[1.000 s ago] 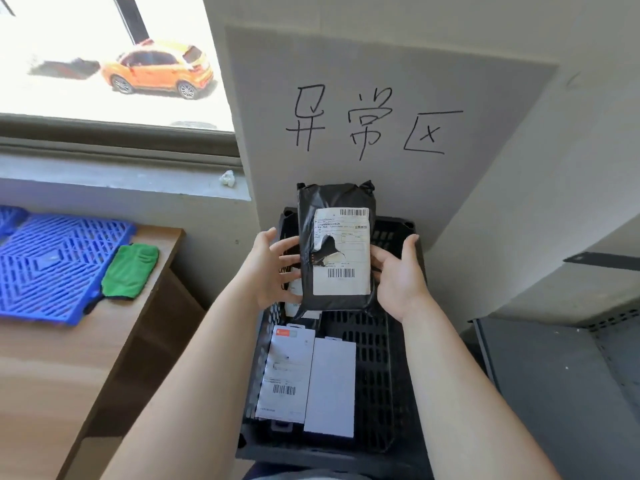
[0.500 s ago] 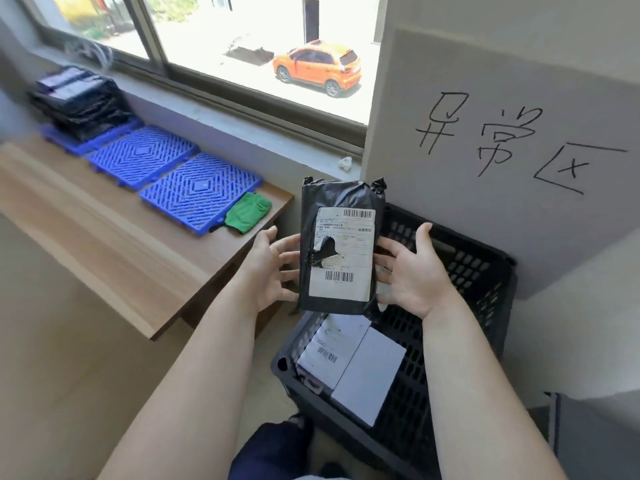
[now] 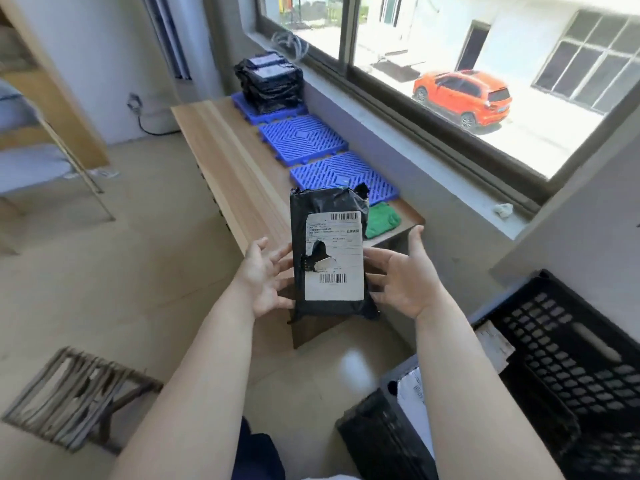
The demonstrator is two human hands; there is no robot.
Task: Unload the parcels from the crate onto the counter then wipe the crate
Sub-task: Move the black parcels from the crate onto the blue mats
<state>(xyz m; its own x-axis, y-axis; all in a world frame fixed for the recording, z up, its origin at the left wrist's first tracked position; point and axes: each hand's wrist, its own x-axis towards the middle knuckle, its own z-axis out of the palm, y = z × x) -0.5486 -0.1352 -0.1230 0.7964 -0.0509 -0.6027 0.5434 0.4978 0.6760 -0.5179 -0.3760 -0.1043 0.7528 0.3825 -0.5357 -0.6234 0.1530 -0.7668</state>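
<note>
Unloading step — both hands hold black parcel (image 3: 329, 254) up between them, left hand (image 3: 265, 277) and right hand (image 3: 403, 271) at its sides, near counter (image 3: 228, 168). Crate (image 3: 540, 368) low right. Next — likely lay parcel on counter.

A parcel sorting room: labelled black parcels (image 3: 268, 79) stacked on blue plastic mats (image 3: 303, 139) along a wooden worktop (image 3: 228, 168) (window beside it), a black crate (image 3: 540, 358) nearby.
</note>
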